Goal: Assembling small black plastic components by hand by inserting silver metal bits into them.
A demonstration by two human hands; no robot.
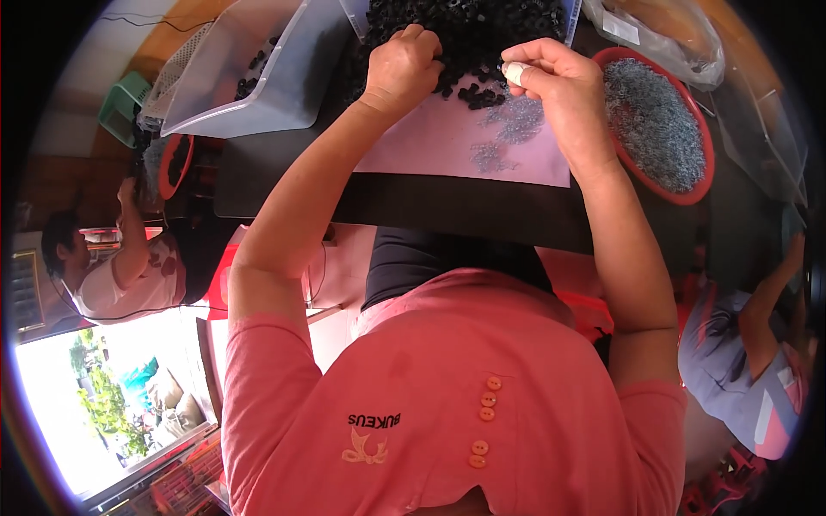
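My left hand (403, 67) is curled over the near edge of a heap of small black parts (469, 43). Its fingers are closed, and whatever they grip is hidden. To the right, my right hand (559, 90) pinches thumb and forefinger together, white tape wrapped round the thumb. Any piece in that pinch is too small to name. Between the hands, the heap spills onto a pink sheet (413, 142). Small silvery pieces (516, 120) lie scattered on the sheet, just left of my right wrist.
A red oval basin (707, 163) full of silvery pieces stands right of my right hand. At left is a translucent bin (215, 112) holding a few black parts. A clear plastic bag (680, 43) lies far right. Other people (129, 267) sit at both sides.
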